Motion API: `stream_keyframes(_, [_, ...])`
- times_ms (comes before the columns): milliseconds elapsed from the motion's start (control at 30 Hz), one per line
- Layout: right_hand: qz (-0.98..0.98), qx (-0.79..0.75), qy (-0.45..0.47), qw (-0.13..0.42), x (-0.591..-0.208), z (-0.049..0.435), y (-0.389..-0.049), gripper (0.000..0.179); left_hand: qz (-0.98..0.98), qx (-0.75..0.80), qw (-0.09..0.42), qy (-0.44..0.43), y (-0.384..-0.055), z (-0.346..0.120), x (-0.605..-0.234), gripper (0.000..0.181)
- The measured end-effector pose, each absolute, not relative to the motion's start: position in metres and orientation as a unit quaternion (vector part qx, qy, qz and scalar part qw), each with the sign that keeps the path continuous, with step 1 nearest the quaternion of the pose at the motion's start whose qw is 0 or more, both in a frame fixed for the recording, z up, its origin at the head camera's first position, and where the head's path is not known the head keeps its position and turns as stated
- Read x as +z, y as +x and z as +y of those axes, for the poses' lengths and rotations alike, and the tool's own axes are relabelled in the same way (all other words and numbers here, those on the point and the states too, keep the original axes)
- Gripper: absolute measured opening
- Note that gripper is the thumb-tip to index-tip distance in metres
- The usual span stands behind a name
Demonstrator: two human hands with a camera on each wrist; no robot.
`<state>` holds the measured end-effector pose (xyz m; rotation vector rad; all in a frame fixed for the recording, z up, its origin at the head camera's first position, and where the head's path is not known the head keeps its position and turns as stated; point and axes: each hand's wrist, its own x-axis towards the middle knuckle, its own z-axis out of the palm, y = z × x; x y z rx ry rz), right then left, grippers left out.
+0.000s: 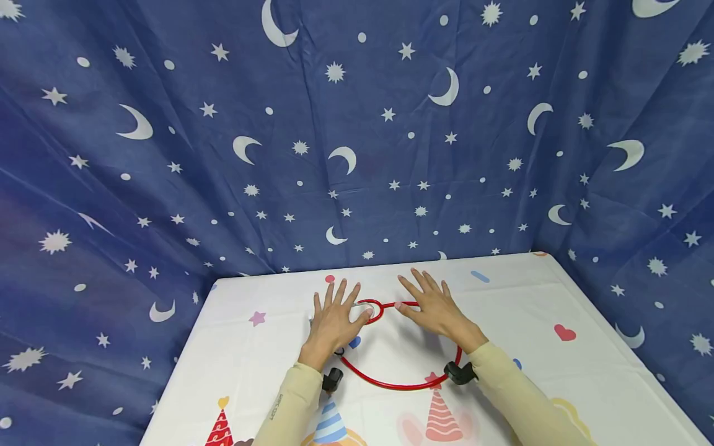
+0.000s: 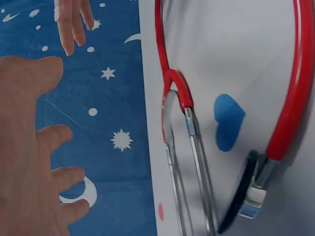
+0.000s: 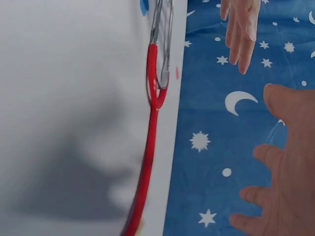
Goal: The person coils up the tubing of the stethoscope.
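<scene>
A stethoscope with red tubing (image 1: 401,387) lies curved on the white table. Its metal ear tubes (image 2: 199,162) and its chest piece (image 2: 241,191) show in the left wrist view. Over the ear-tube end is my left hand (image 1: 333,324), fingers spread and holding nothing; it hides part of the metal in the head view. Above the tubing near the Y-joint (image 3: 156,96), my right hand (image 1: 437,311) is also spread, with nothing in its grasp. In the right wrist view a hand shadow falls on the cloth beside the tube.
The table (image 1: 502,297) wears a white cloth printed with hearts, stars and party hats. A blue curtain (image 1: 357,155) with moons and stars hangs behind it and at both sides. Dark wrist cameras (image 1: 460,373) sit under both forearms, close over the tubing.
</scene>
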<state>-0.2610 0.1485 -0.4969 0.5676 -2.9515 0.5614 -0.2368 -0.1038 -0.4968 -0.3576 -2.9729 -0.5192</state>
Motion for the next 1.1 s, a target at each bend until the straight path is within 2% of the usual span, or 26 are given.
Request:
stream_keyframes(667, [-0.968, 0.196, 0.156, -0.026, -0.532, 0.139, -0.270, 0.067, -0.979, -0.188, 0.005, -0.081, -0.250, -0.116, -0.533, 0.072])
stream_keyframes(1100, [-0.971, 0.186, 0.143, -0.051, -0.541, 0.134, -0.269, 0.064, -0.976, -0.202, 0.012, -0.085, -0.246, -0.122, -0.541, 0.068])
